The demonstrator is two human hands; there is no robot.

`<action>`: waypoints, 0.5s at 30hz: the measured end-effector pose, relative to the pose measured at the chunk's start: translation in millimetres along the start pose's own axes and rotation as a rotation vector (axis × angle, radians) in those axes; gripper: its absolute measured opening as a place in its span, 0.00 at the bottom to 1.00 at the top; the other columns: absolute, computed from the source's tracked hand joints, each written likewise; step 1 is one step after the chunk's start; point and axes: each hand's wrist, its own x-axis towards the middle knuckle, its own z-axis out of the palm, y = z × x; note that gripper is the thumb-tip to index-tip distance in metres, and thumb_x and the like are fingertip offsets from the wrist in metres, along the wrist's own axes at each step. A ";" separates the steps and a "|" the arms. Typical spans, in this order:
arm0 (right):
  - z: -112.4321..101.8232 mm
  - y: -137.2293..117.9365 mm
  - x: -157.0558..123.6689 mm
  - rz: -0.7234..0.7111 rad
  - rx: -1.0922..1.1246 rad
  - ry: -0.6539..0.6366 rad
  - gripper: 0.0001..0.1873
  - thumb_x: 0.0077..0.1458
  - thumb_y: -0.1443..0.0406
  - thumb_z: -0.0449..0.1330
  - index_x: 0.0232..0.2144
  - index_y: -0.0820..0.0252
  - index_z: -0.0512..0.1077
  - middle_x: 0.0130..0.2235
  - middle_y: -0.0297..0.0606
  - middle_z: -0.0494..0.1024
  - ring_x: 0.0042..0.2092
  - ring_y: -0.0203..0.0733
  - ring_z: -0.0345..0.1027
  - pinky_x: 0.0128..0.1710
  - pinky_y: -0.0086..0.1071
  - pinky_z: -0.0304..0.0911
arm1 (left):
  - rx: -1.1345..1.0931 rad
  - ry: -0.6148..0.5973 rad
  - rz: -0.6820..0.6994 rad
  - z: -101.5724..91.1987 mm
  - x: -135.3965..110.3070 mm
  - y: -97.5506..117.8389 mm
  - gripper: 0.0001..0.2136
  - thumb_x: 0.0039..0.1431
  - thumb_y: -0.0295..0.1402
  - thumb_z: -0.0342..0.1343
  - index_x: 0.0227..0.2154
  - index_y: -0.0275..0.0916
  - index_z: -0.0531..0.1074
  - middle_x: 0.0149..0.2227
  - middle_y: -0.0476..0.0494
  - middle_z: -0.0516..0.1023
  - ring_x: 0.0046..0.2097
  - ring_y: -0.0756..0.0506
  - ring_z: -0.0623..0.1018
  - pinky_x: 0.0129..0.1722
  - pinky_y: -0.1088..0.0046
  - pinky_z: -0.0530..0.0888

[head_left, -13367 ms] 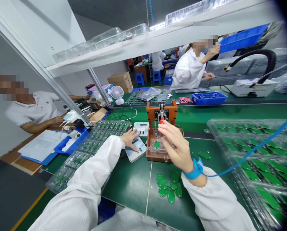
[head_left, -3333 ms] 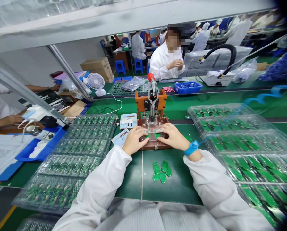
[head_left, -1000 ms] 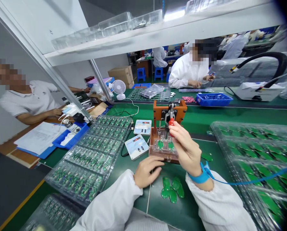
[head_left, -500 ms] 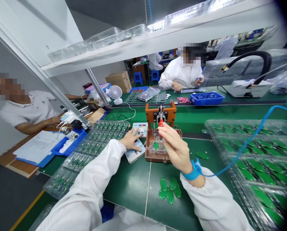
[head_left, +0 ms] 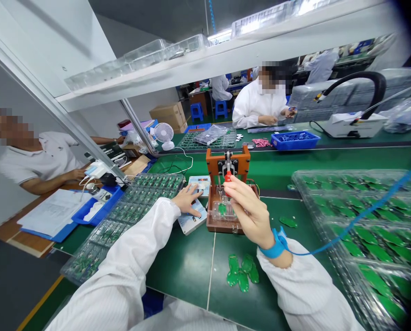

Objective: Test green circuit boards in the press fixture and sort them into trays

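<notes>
My right hand, with a blue wrist strap, is closed on the red handle of a toggle clamp. The clamp belongs to an orange and brown test fixture. Under its clear plate lies a green circuit board. My left hand rests with fingers spread on the white boxes left of the fixture; the rear box has a red digital display, and the front box sits nearer me. Several green boards lie in a loose group on the table, and a single board lies right of the fixture.
Clear trays of green boards stand stacked at right. At left is a long tray of boards, beside a blue bin. A white shelf crosses above. Across the bench, a person in white works near a blue tray.
My two hands stay in the same places on the handle and the boxes. Across the bench, the person's hands have shifted to the right. The view has moved slightly.
</notes>
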 end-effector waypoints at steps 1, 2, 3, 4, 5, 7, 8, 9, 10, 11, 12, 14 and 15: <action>-0.1 -0.2 0.1 0.000 -0.001 0.001 0.32 0.64 0.76 0.54 0.64 0.42 0.66 0.60 0.36 0.76 0.67 0.50 0.64 0.64 0.53 0.68 | -0.011 0.005 0.001 -1.4 -1.3 -1.0 0.59 0.43 0.67 0.64 0.73 0.43 0.48 0.75 0.37 0.30 0.73 0.23 0.34 0.70 0.40 0.44; -0.2 -0.4 0.2 0.000 -0.001 0.003 0.32 0.65 0.76 0.54 0.64 0.42 0.66 0.60 0.36 0.76 0.67 0.50 0.64 0.64 0.53 0.68 | -0.022 0.013 -0.003 -2.8 -2.8 -2.6 0.60 0.43 0.67 0.64 0.73 0.43 0.47 0.75 0.37 0.31 0.73 0.22 0.34 0.70 0.41 0.44; -0.1 -0.5 0.3 -0.001 0.000 0.004 0.32 0.65 0.76 0.54 0.64 0.42 0.66 0.60 0.36 0.76 0.67 0.50 0.64 0.64 0.53 0.68 | -0.029 0.021 -0.008 -4.0 -4.6 -4.5 0.60 0.43 0.67 0.64 0.73 0.42 0.47 0.75 0.36 0.31 0.73 0.22 0.34 0.70 0.42 0.44; 0.0 -0.7 0.5 0.000 0.002 0.006 0.31 0.65 0.76 0.54 0.64 0.42 0.66 0.60 0.36 0.76 0.67 0.50 0.64 0.64 0.53 0.68 | -0.029 0.023 -0.017 -4.9 -6.4 -6.6 0.60 0.43 0.66 0.64 0.73 0.41 0.47 0.75 0.35 0.31 0.73 0.22 0.35 0.70 0.42 0.44; 0.2 -0.8 0.7 0.001 0.005 0.007 0.31 0.65 0.76 0.54 0.64 0.42 0.67 0.60 0.36 0.76 0.67 0.50 0.64 0.64 0.52 0.68 | -0.024 0.015 -0.029 -5.4 -8.3 -8.6 0.61 0.43 0.66 0.65 0.73 0.40 0.47 0.75 0.34 0.31 0.73 0.21 0.35 0.70 0.42 0.44; 0.5 -1.0 0.8 0.001 0.009 0.008 0.31 0.65 0.76 0.54 0.64 0.41 0.66 0.60 0.36 0.76 0.67 0.50 0.63 0.64 0.52 0.68 | -0.006 -0.020 -0.050 -5.3 -11.5 -11.8 0.61 0.43 0.65 0.65 0.73 0.40 0.46 0.74 0.34 0.30 0.73 0.21 0.35 0.70 0.41 0.44; 0.7 -0.9 0.8 0.000 0.009 0.010 0.32 0.65 0.76 0.54 0.64 0.42 0.66 0.60 0.36 0.76 0.67 0.50 0.63 0.64 0.52 0.68 | 0.001 -0.041 -0.056 -4.9 -12.7 -12.8 0.61 0.43 0.65 0.65 0.73 0.41 0.46 0.74 0.34 0.29 0.73 0.21 0.34 0.70 0.40 0.44; 0.8 -0.9 0.6 -0.002 0.008 0.010 0.32 0.65 0.76 0.54 0.64 0.42 0.66 0.60 0.36 0.76 0.67 0.50 0.63 0.64 0.52 0.68 | 0.005 -0.060 -0.061 -4.3 -13.6 -13.3 0.61 0.43 0.66 0.64 0.74 0.41 0.45 0.74 0.34 0.29 0.73 0.21 0.34 0.69 0.40 0.44; 0.8 -0.8 0.3 -0.002 0.006 0.010 0.31 0.65 0.76 0.54 0.64 0.42 0.66 0.60 0.36 0.76 0.67 0.50 0.63 0.64 0.52 0.68 | 0.007 -0.073 -0.063 -3.6 -14.2 -13.6 0.61 0.43 0.66 0.64 0.74 0.41 0.44 0.74 0.34 0.28 0.73 0.21 0.33 0.69 0.40 0.44; 0.8 -0.7 -0.1 -0.002 0.003 0.010 0.31 0.65 0.76 0.54 0.64 0.42 0.66 0.60 0.36 0.76 0.67 0.50 0.63 0.64 0.53 0.68 | 0.008 -0.081 -0.064 -3.0 -14.4 -13.6 0.62 0.43 0.66 0.64 0.74 0.41 0.43 0.74 0.34 0.28 0.73 0.21 0.33 0.69 0.40 0.44; 0.8 -0.7 -0.4 -0.001 -0.001 0.009 0.31 0.65 0.75 0.54 0.64 0.42 0.66 0.60 0.36 0.76 0.67 0.51 0.63 0.64 0.53 0.68 | 0.009 -0.085 -0.063 -2.4 -14.3 -13.6 0.62 0.42 0.67 0.63 0.74 0.41 0.42 0.74 0.34 0.27 0.73 0.22 0.32 0.69 0.40 0.44; 0.8 -0.8 -0.8 0.001 -0.008 0.009 0.31 0.65 0.75 0.54 0.64 0.42 0.66 0.60 0.36 0.76 0.67 0.51 0.63 0.64 0.54 0.68 | 0.015 -0.092 -0.057 -1.4 -13.3 -13.9 0.63 0.42 0.68 0.62 0.74 0.42 0.41 0.74 0.34 0.26 0.73 0.22 0.32 0.69 0.40 0.44; 0.8 -0.9 -0.8 0.001 -0.011 0.010 0.31 0.65 0.75 0.54 0.64 0.42 0.66 0.60 0.36 0.76 0.67 0.51 0.63 0.64 0.54 0.68 | 0.018 -0.092 -0.054 -1.1 -12.5 -14.1 0.63 0.41 0.68 0.62 0.74 0.41 0.41 0.74 0.34 0.26 0.73 0.22 0.32 0.69 0.40 0.45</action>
